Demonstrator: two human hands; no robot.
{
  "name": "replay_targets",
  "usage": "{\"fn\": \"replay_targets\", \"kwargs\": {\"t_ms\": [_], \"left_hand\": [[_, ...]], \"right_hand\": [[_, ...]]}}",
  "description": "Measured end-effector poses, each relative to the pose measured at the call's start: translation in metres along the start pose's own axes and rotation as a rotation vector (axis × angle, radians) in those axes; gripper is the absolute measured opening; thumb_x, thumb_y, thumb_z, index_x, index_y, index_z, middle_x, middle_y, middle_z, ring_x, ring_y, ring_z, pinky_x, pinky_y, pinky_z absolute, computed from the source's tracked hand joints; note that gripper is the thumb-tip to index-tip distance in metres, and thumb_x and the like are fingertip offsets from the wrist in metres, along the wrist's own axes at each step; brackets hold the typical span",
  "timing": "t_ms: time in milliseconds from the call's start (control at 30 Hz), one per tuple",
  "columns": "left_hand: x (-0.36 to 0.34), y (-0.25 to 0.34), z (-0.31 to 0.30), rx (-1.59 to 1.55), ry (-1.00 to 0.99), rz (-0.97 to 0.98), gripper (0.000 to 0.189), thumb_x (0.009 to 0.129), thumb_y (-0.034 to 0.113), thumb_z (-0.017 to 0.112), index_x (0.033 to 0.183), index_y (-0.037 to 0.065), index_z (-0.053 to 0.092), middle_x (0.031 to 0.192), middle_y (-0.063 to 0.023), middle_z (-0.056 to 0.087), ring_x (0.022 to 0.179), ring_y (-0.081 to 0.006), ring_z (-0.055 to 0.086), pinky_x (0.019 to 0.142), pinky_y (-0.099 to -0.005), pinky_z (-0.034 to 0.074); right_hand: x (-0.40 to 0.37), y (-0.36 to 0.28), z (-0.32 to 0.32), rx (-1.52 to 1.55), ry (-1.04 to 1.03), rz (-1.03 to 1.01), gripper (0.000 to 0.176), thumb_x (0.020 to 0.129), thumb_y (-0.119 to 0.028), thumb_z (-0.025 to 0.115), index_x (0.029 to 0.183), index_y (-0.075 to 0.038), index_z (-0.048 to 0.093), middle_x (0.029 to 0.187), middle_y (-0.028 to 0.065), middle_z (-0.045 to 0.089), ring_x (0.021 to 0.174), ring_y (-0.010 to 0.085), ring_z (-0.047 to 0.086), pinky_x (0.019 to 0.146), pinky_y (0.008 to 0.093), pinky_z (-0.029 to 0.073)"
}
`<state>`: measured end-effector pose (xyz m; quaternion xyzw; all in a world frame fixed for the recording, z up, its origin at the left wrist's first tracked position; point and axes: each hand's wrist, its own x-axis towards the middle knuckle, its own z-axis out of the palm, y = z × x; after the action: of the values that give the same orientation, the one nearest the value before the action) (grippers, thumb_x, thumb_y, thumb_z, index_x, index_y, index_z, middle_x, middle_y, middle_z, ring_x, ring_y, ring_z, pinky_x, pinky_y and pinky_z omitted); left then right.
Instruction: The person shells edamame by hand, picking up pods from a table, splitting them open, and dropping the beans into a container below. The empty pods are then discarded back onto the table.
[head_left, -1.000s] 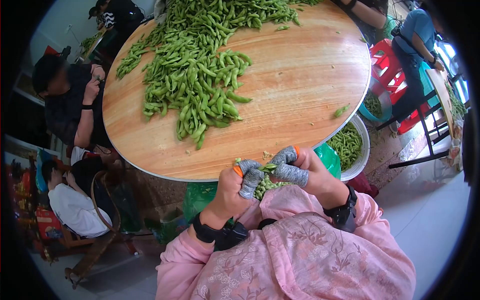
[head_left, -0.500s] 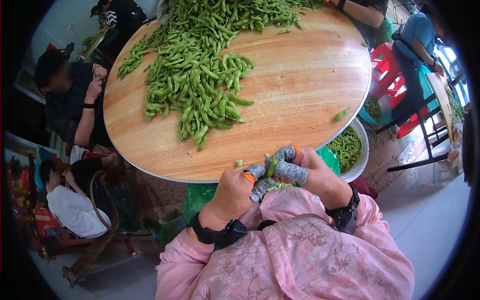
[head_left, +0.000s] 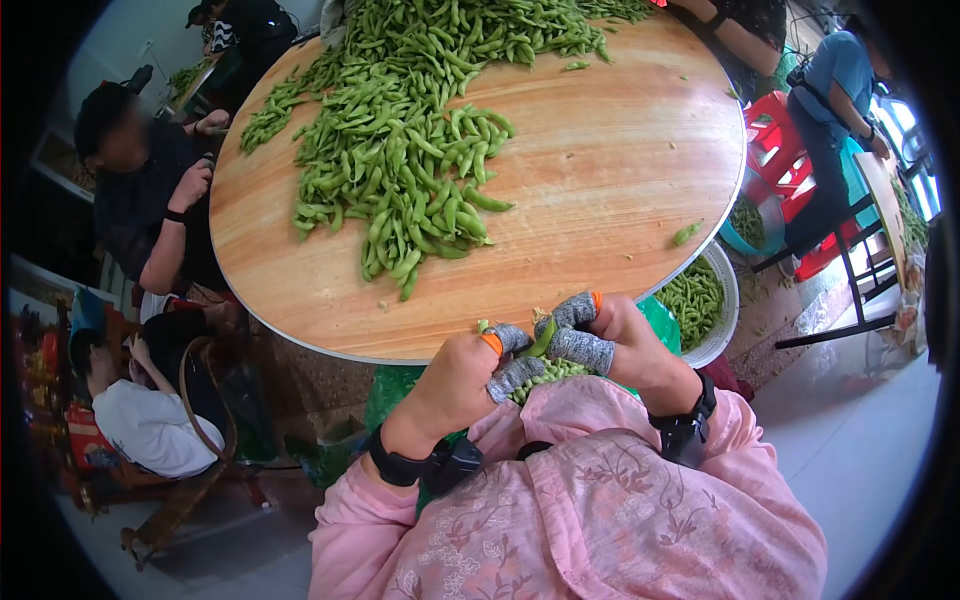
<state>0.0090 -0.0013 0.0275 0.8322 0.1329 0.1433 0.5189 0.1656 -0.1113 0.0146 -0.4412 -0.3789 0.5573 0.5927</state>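
Observation:
A green edamame pod (head_left: 542, 339) is pinched in my right hand (head_left: 632, 345), whose thumb and finger wear grey knitted finger covers with an orange edge. My left hand (head_left: 450, 378), with similar covers, is closed against the pod's lower end from the left. Right below my fingers lies a mass of pale green shelled beans (head_left: 556, 373); what holds them is mostly hidden by my hands and pink clothing. A large heap of edamame pods (head_left: 400, 170) covers the left and far part of the round wooden table (head_left: 590, 190) in front of me.
A single pod (head_left: 687, 233) lies near the table's right edge. Beside it on the floor stands a white basket (head_left: 733, 310) of pods. Red stools (head_left: 775, 140) stand farther right. A person in dark clothes (head_left: 150, 200) sits at the left; others sit around.
My left hand has shifted slightly left and down, showing more shelled beans below. The pod has tilted in my right fingers. The person at the left has moved their hands apart.

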Motion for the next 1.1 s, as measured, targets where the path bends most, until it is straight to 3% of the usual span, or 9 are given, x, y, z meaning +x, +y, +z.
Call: {"fn": "replay_targets", "kwargs": {"t_ms": [100, 200, 267, 367, 533, 667, 800, 967, 1100], "left_hand": [[-0.001, -0.009, 0.003, 0.161, -0.028, 0.128, 0.015, 0.075, 0.012, 0.059, 0.082, -0.001, 0.055, 0.061, -0.0155, 0.051, 0.053, -0.0265, 0.051, 0.052, -0.0306, 0.040], [-0.007, -0.017, 0.009, 0.044, 0.007, 0.058, 0.014, 0.075, 0.011, 0.059, 0.082, 0.000, 0.056, 0.059, -0.0097, 0.053, 0.051, -0.0202, 0.051, 0.051, -0.0294, 0.040], [-0.012, -0.032, 0.011, -0.545, 0.060, -0.166, 0.015, 0.077, 0.013, 0.060, 0.084, 0.000, 0.056, 0.059, -0.0018, 0.052, 0.054, -0.0099, 0.048, 0.050, -0.0256, 0.038], [-0.007, -0.015, 0.012, -0.547, 0.124, -0.216, 0.019, 0.079, 0.013, 0.061, 0.093, 0.002, 0.054, 0.069, 0.0038, 0.050, 0.060, -0.0030, 0.043, 0.058, -0.0194, 0.039], [0.001, -0.015, 0.005, -0.353, 0.063, -0.154, 0.016, 0.079, 0.011, 0.061, 0.089, 0.000, 0.054, 0.074, 0.0012, 0.053, 0.065, -0.0040, 0.048, 0.062, -0.0186, 0.041], [0.005, -0.020, 0.002, -0.568, 0.009, -0.185, 0.011, 0.079, 0.004, 0.059, 0.087, -0.001, 0.054, 0.077, -0.0006, 0.056, 0.072, -0.0060, 0.052, 0.065, -0.0198, 0.042], [0.004, -0.018, 0.001, -0.496, 0.000, -0.155, 0.006, 0.078, 0.001, 0.057, 0.083, -0.002, 0.055, 0.076, -0.0001, 0.056, 0.070, -0.0052, 0.052, 0.063, -0.0197, 0.043], [0.002, -0.019, 0.003, -0.355, 0.010, -0.185, 0.018, 0.077, 0.001, 0.057, 0.094, -0.001, 0.051, 0.077, -0.0003, 0.056, 0.070, -0.0041, 0.051, 0.059, -0.0176, 0.040], [0.000, -0.019, 0.013, -0.452, 0.094, -0.150, 0.022, 0.078, 0.002, 0.056, 0.098, -0.001, 0.048, 0.078, -0.0011, 0.057, 0.070, -0.0029, 0.051, 0.059, -0.0168, 0.039]], "right_hand": [[0.003, 0.007, -0.001, 0.019, -0.013, 0.025, 0.015, 0.081, -0.011, 0.058, 0.086, 0.003, 0.057, 0.078, 0.0003, 0.058, 0.071, 0.0058, 0.051, 0.063, 0.0211, 0.042], [0.003, 0.009, -0.001, -0.065, -0.013, -0.009, 0.014, 0.081, -0.011, 0.058, 0.084, 0.003, 0.058, 0.075, -0.0001, 0.058, 0.069, 0.0053, 0.050, 0.061, 0.0211, 0.041], [0.003, 0.007, 0.001, -0.154, 0.001, -0.050, 0.014, 0.080, -0.011, 0.058, 0.083, 0.002, 0.058, 0.073, -0.0003, 0.058, 0.067, 0.0051, 0.049, 0.060, 0.0214, 0.041], [0.003, -0.002, 0.004, -0.234, 0.043, -0.093, 0.011, 0.079, -0.008, 0.058, 0.080, 0.003, 0.058, 0.069, 0.0006, 0.058, 0.063, 0.0055, 0.047, 0.057, 0.0223, 0.041], [0.003, -0.008, 0.006, -0.575, -0.008, -0.126, 0.007, 0.077, -0.003, 0.056, 0.079, 0.003, 0.057, 0.065, 0.0016, 0.057, 0.061, 0.0061, 0.046, 0.055, 0.0232, 0.040], [0.003, -0.005, 0.002, -0.487, -0.028, -0.148, 0.007, 0.077, -0.004, 0.057, 0.080, 0.003, 0.058, 0.064, 0.0002, 0.055, 0.061, 0.0054, 0.044, 0.054, 0.0231, 0.039], [0.002, -0.001, 0.002, -0.247, -0.055, -0.050, 0.009, 0.078, -0.006, 0.058, 0.079, 0.002, 0.058, 0.064, -0.0019, 0.053, 0.061, 0.0040, 0.043, 0.054, 0.0215, 0.038], [0.003, 0.002, 0.001, -0.234, 0.006, 0.008, 0.011, 0.079, -0.009, 0.059, 0.078, 0.002, 0.057, 0.067, -0.0036, 0.053, 0.063, 0.0033, 0.044, 0.054, 0.0201, 0.038], [0.005, 0.000, 0.002, -0.123, 0.102, -0.069, 0.013, 0.080, -0.010, 0.059, 0.079, 0.003, 0.058, 0.070, -0.0022, 0.055, 0.065, 0.0042, 0.046, 0.056, 0.0201, 0.039]]}}
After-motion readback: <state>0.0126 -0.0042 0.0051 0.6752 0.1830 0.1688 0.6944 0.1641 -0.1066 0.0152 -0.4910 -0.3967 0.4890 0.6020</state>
